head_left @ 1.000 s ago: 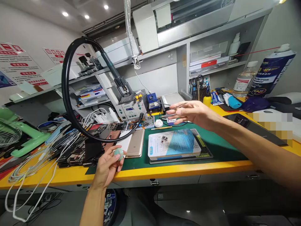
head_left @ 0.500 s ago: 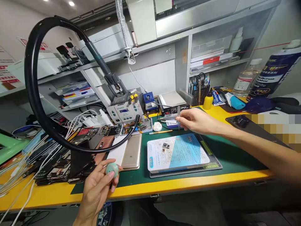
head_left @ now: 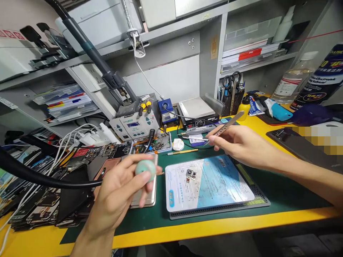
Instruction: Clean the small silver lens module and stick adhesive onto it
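My left hand [head_left: 115, 194] is closed around a small round mint-green object [head_left: 147, 168], held between thumb and fingers above the table's left part. A small reddish tip sticks out past the fingers; what it is I cannot make out. In my right hand [head_left: 241, 144] is a pair of metal tweezers [head_left: 230, 122], pinched with the points facing down and left. Between the hands lies a white-and-blue printed pad [head_left: 214, 189] on a dark perforated plate. On the pad rests a small phone camera module [head_left: 191, 174], apart from both hands.
A gold phone [head_left: 150, 198] lies partly behind my left hand. Stacks of phone parts [head_left: 40, 207] and white cables crowd the left. Behind stand a soldering station [head_left: 134, 125], a blue unit [head_left: 167, 110] and a yellow bottle [head_left: 244, 108]. A black hose [head_left: 53, 180] crosses the left side.
My left hand has risen and moved right with the round object. The tweezers in my right hand have swung from upright to slanted, points lower left. The view has shifted closer.
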A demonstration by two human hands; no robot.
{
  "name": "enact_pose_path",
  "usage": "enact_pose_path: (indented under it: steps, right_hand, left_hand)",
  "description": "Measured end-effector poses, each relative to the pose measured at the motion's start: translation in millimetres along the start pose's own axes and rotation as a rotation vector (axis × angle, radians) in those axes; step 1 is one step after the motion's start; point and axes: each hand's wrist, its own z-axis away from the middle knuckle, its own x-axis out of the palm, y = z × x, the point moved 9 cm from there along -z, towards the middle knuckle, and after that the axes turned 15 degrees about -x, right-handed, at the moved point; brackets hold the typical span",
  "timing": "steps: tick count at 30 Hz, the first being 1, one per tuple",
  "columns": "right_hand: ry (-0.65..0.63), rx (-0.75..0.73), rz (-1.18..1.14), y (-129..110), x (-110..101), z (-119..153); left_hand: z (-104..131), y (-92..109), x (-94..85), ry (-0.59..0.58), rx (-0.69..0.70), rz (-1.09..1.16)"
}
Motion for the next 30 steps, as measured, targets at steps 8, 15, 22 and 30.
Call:
enact_pose_path:
  steps: [8,15,22,30]
  right_hand:
    - [0.021,0.285,-0.461,3.4,29.9,16.7]
    - [0.034,0.334,-0.656,7.0,41.7,27.6]
    - [0.041,0.324,-0.585,-0.4,45.8,30.2]
    - [0.005,0.239,-0.352,-3.3,43.0,33.0]
  left_hand:
    - [-57.0,17.8,79.5,-0.370,-0.027,-0.304]
    - [-60.4,-2.7,77.6,-0.398,-0.053,-0.267]
    - [-53.4,-8.8,84.4,-0.395,-0.025,-0.265]
    - [-54.9,-20.2,87.3,-0.373,-0.090,-0.260]
